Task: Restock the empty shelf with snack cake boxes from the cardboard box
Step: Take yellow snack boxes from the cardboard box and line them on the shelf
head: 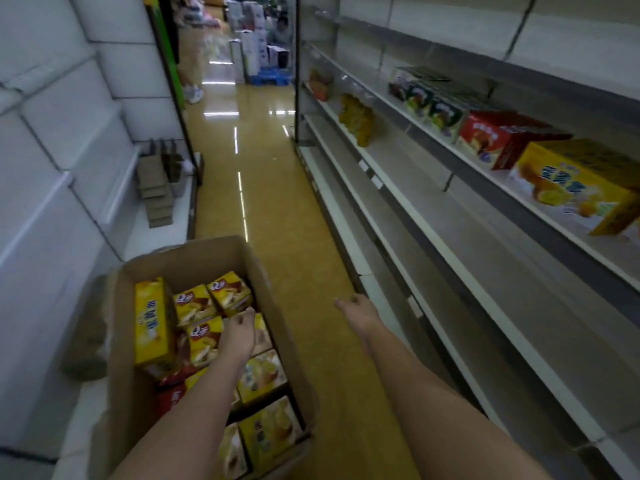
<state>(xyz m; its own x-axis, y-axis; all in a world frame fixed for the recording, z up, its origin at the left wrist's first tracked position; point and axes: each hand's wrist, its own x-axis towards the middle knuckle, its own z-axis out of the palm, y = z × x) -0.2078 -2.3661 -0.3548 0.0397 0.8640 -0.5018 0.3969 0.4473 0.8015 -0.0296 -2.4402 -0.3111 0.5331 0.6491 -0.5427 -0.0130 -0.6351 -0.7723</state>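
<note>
Supermarket aisle, yellow glossy floor (277,209) running ahead of you between two runs of grey shelving. On your right, the shelving unit (450,244) is mostly bare; one upper shelf carries a short row of snack cake boxes, with a large yellow box (575,185) nearest you, a red box (498,138) beyond it, and smaller ones further along. The shelves below that row hold almost nothing.

Low on your left sits an open cardboard box (194,261), still well stocked with yellow snack cake boxes (195,304), some lying flat and one tall yellow pack (152,320) standing on end against the left wall.

Your left hand (239,327) reaches down into the cardboard box, just above or touching the packs near the middle; its fingers look loosely curled, and it grips nothing that you could confirm. Your right hand (356,308) hangs over the floor between the cardboard box and the lowest shelf, fingers loosely curled, holding nothing.

Judging from this, you are about to pick up the next pack. The risks: a one-handed grab on a smooth carton could slip and drop it; pulling a flat pack out could topple the upright one; and the picture is motion-blurred, so a hurried reach may close on a corner only.
</note>
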